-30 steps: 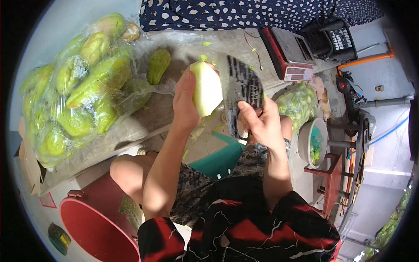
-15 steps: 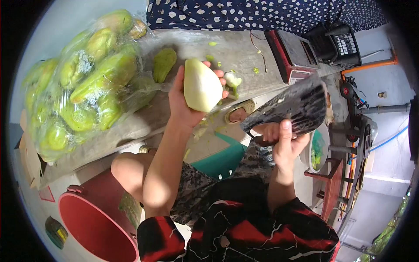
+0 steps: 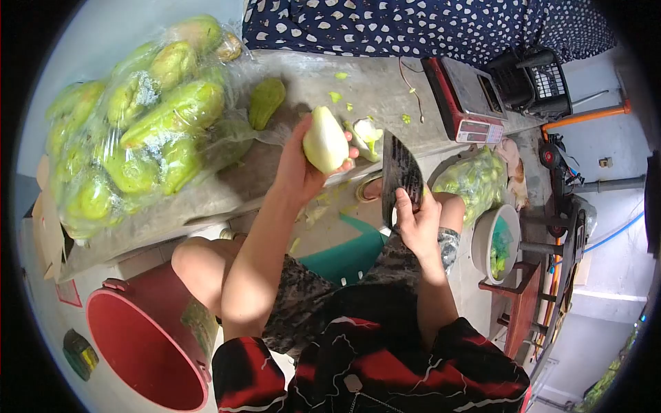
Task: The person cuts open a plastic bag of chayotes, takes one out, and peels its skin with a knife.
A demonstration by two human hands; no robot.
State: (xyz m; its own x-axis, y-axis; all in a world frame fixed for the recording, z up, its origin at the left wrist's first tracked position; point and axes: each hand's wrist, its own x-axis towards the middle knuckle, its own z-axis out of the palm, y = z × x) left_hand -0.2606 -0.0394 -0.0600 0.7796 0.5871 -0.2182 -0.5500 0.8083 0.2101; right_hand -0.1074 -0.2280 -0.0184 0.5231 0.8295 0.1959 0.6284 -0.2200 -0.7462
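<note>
My left hand (image 3: 297,165) is wrapped round a peeled, pale green papaya (image 3: 325,141), held above the edge of the grey counter (image 3: 303,76). In my right hand (image 3: 420,224) is a cleaver (image 3: 398,168) with a broad dark blade, tilted upright and apart from the papaya. Its handle is mostly hidden by my fingers. On the counter behind the papaya lies a partly pale, cut piece (image 3: 367,134) with green bits around it. An unpeeled green papaya (image 3: 266,103) rests to the left of my left hand.
A clear plastic bag (image 3: 144,124) of green papayas fills the counter's left side. A red scale (image 3: 463,100) and black crate (image 3: 533,79) stand at the back right. Below are a red bin (image 3: 148,344), green basin (image 3: 348,251), white bucket (image 3: 484,241) and another filled bag (image 3: 475,180).
The cleaver has swung from a flat slant to nearly upright and moved left, closer to the papaya. My left hand has shifted slightly, turning the papaya.
</note>
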